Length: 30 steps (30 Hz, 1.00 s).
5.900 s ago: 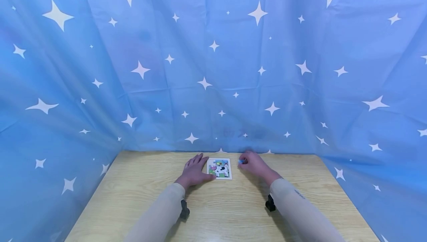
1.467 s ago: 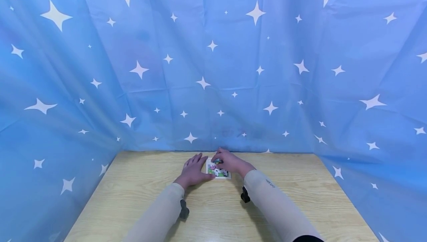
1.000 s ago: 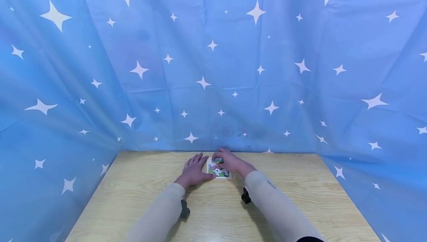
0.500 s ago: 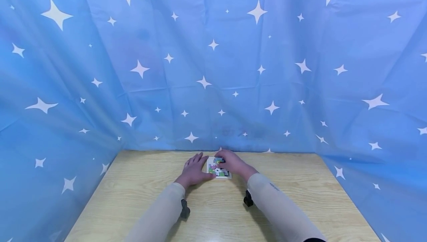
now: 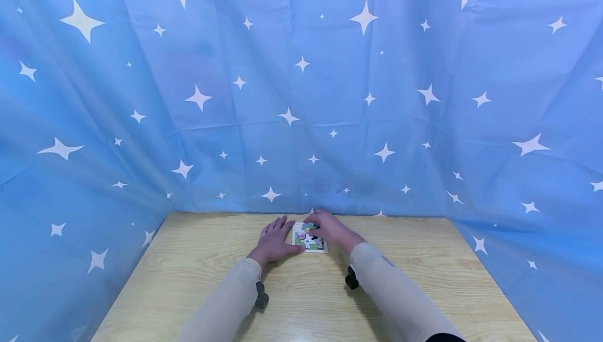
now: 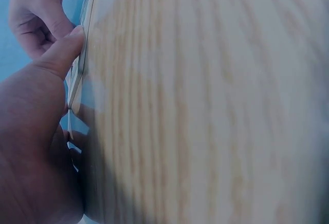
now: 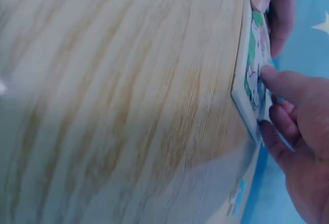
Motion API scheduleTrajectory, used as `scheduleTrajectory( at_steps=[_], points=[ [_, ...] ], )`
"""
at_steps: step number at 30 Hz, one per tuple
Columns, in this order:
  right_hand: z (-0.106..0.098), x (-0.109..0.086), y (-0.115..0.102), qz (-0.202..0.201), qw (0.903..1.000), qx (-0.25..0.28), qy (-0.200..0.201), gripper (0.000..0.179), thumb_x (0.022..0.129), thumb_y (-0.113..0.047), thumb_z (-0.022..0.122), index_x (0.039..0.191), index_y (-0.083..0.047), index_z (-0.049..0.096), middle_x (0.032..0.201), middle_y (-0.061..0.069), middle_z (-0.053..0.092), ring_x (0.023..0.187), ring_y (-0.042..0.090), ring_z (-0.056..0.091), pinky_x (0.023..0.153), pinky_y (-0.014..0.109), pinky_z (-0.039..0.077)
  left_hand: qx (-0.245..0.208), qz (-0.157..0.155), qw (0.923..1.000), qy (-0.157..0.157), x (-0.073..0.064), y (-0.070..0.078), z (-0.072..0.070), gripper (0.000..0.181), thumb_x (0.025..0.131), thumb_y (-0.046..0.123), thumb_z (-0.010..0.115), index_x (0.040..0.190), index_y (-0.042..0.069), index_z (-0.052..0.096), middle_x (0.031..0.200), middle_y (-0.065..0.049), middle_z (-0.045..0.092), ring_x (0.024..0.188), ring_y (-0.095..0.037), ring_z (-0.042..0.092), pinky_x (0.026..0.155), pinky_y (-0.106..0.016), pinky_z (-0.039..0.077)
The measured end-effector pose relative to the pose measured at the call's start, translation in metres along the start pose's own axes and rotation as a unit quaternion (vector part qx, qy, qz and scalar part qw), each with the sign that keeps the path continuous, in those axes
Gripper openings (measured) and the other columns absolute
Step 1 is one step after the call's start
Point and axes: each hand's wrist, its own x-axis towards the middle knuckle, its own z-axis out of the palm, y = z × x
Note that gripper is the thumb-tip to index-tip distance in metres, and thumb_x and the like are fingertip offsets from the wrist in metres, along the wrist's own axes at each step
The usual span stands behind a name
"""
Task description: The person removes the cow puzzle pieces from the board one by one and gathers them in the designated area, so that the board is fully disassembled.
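Note:
A small white-framed jigsaw puzzle (image 5: 314,245) with a cow picture lies flat near the table's back edge. My left hand (image 5: 275,242) rests at its left side, fingers spread and thumb on the lower left edge. In the left wrist view that thumb (image 6: 69,49) touches the frame. My right hand (image 5: 330,229) reaches over the puzzle's upper right. Its bent index finger and thumb are on a colourful puzzle piece (image 5: 309,226) in the upper part of the picture, partly hidden by the hand. In the right wrist view the thumb (image 7: 272,75) touches the puzzle's face.
A small blue and white loose piece (image 7: 236,198) lies on the table beside the puzzle in the right wrist view. The wooden table (image 5: 301,300) is enclosed by a blue curtain (image 5: 264,69) with white stars, close behind the hands.
Since the earliest frame, my right hand has brought a puzzle piece left from the table onto the puzzle. Over the last second it has shifted slightly right there. The left hand stays put.

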Motion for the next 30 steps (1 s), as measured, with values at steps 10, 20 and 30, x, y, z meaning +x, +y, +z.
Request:
scheduleTrajectory(
  at_steps=[10, 20, 30],
  points=[
    [0.001, -0.006, 0.008, 0.006, 0.9981, -0.029, 0.055, 0.029, 0.101, -0.020, 0.085, 0.127, -0.009, 0.080, 0.115, 0.001, 0.073, 0.103, 0.017, 0.070, 0.094, 0.041, 0.062, 0.005, -0.002, 1.0000, 0.001, 0.001, 0.003, -0.002, 0.103, 0.091, 0.076, 0.074, 0.173, 0.023, 0.041, 0.183, -0.013, 0.024, 0.169, -0.040, 0.017, 0.133, -0.067, 0.014],
    [-0.018, -0.021, 0.002, -0.041, 0.9953, 0.000, 0.088, 0.030, 0.099, -0.011, 0.085, 0.127, -0.005, 0.077, 0.122, 0.005, 0.067, 0.110, 0.024, 0.067, 0.097, 0.046, 0.062, 0.002, -0.008, 0.9999, -0.007, 0.000, 0.002, -0.003, 0.105, 0.091, 0.077, 0.073, 0.174, 0.023, 0.039, 0.184, -0.012, 0.021, 0.169, -0.040, 0.015, 0.133, -0.065, 0.012],
    [-0.036, -0.032, 0.007, -0.042, 0.9953, 0.022, 0.085, 0.034, 0.099, -0.011, 0.084, 0.131, -0.002, 0.076, 0.123, 0.005, 0.070, 0.112, 0.028, 0.068, 0.100, 0.052, 0.061, 0.000, -0.010, 0.9999, -0.005, -0.003, 0.005, -0.002, 0.106, 0.090, 0.077, 0.074, 0.173, 0.022, 0.040, 0.183, -0.013, 0.023, 0.169, -0.041, 0.016, 0.133, -0.065, 0.012]
  ],
)
